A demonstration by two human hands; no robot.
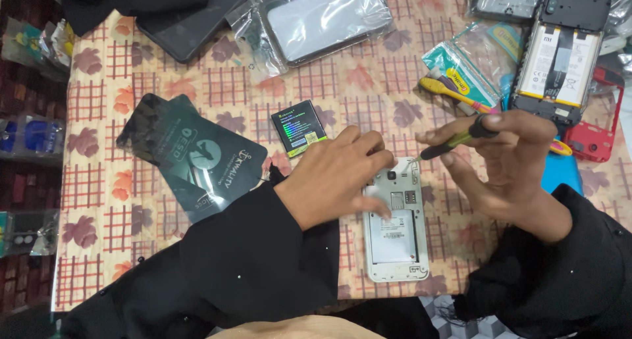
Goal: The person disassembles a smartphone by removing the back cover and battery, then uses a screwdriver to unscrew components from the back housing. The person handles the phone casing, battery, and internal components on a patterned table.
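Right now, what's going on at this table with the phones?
A person in black sleeves is working on a white phone with its back cover off, lying face down on the patterned tablecloth. The left hand presses down on the phone's upper part, while the right hand holds a small green-handled screwdriver with its tip at the top edge. The phone's battery bay is empty; a small black battery lies nearby, and another opened phone sits further back.

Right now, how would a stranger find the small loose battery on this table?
Start from the white opened phone under the left hand. Look up-left, past the knuckles: the battery lies alone on the checked tablecloth. Unlike the big dark pouch beside it, it is small, black and square.
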